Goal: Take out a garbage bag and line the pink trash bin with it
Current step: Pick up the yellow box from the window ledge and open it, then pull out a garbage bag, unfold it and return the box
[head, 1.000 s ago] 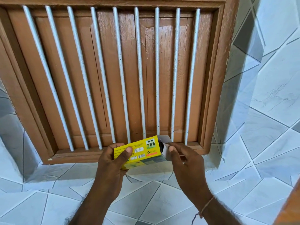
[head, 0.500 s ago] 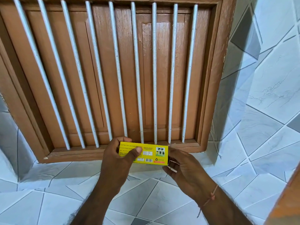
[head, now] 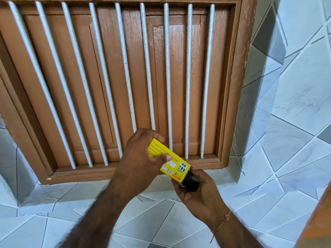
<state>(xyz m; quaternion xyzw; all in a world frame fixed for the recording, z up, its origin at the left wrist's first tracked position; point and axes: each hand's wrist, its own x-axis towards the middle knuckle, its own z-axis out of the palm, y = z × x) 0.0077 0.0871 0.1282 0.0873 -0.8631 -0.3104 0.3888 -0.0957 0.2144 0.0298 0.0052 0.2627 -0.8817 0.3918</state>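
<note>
Presently, the left hand [head: 141, 158] grips a yellow box [head: 168, 162] of garbage bags, thumb across its printed face and fingers curled over the upper end. The box is tilted, open end low and to the right. This tilt appears deliberate: it lets the contents slide down toward the other hand.

The right hand [head: 198, 190] is cupped beneath that open end, fingers curled round a black roll [head: 191, 181] which protrudes from the box. The roll is judged to be the garbage bags. It is partly out; how much remains inside the box cannot be told.

Both hands are therefore closed on their objects and stand close together, joined by box and roll, held in the air with nothing beneath in support. A thin cord [head: 222, 224] sits on the right wrist.

Behind the hands is a wooden shuttered window [head: 114, 68] with white vertical bars [head: 167, 77], set in a tiled wall [head: 295, 86]. The box is held just before the wooden sill [head: 80, 173], not resting on it.

The pink trash bin is not in view. Extraction of the roll is judged under way; separating a bag and lining the bin are not yet done. Risk noted: the roll may drop once it is free of the box.
</note>
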